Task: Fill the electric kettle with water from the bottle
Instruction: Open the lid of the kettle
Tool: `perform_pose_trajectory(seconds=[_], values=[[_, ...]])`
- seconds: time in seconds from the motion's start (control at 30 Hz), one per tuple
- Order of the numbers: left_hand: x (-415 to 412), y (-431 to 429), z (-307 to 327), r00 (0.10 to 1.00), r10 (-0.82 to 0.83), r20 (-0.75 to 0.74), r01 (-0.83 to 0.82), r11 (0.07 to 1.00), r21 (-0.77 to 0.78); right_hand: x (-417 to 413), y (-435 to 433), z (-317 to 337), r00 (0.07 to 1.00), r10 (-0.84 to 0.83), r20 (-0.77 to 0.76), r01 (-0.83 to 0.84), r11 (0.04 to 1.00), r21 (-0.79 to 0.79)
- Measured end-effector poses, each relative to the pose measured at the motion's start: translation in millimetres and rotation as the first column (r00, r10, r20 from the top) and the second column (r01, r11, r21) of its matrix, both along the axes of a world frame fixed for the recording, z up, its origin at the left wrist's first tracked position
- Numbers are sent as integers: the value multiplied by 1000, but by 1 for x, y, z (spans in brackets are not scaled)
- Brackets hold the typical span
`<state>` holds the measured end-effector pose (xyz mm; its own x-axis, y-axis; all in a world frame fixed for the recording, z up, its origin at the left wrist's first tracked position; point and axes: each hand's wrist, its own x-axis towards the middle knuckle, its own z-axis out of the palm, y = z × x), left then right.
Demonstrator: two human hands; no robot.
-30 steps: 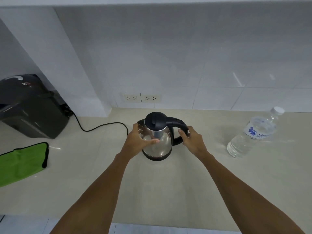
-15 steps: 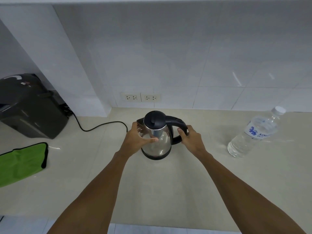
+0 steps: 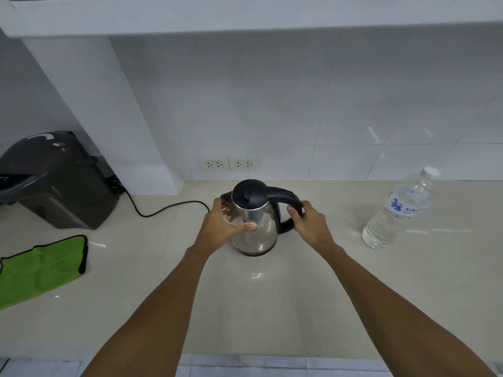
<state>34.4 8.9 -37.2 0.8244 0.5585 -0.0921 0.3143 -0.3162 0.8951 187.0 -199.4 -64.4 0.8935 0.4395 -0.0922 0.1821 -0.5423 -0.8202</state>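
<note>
Item: electric kettle (image 3: 254, 224), steel body, black lid (image 3: 249, 192) shut, upright at mid worktop (image 3: 272, 308). Left hand (image 3: 221, 229) cups the spout side, fingers wrapped on the steel wall, thumb across the front. Right hand (image 3: 310, 227) has its fingers closed around the black handle (image 3: 285, 202).

Item: water bottle (image 3: 400, 210), clear, white cap on, standing well apart to the right, untouched. Nothing poured as yet, by the look of it.

Risks, judged:
- Lid is down; pouring before it is opened would send water over the lid and worktop.
- 2 wall sockets (image 3: 228, 164) sit just behind the kettle; splashes thrown that way are a hazard.
- Polished steel may slip under the left palm if the kettle is lifted or tipped.
- A soft, full bottle can gush when squeezed or tilted fast.

Surface: pale glossy tiled worktop, reflective.

Room: white tiled wall, shelf overhead. Left side holds a dark appliance (image 3: 54, 180), a black cord (image 3: 168, 208) trailing toward the kettle, and a green cloth (image 3: 40, 268).
</note>
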Motion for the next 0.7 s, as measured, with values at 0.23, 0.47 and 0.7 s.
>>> perform_pose_trajectory(seconds=[0.23,0.47,0.7], values=[[-46,-13,5,999,-20,31,19,1000,14,-47,-17,9,1000,-26,9,26,1000,-2],[-96,-28,9,996,-90,12,90,996,7,-102,-42,4,998,-63,-22,63,998,-7],[-137,-42,-15,996,-86,-12,85,996,-26,-147,-57,-10,997,-66,-40,65,997,-36]])
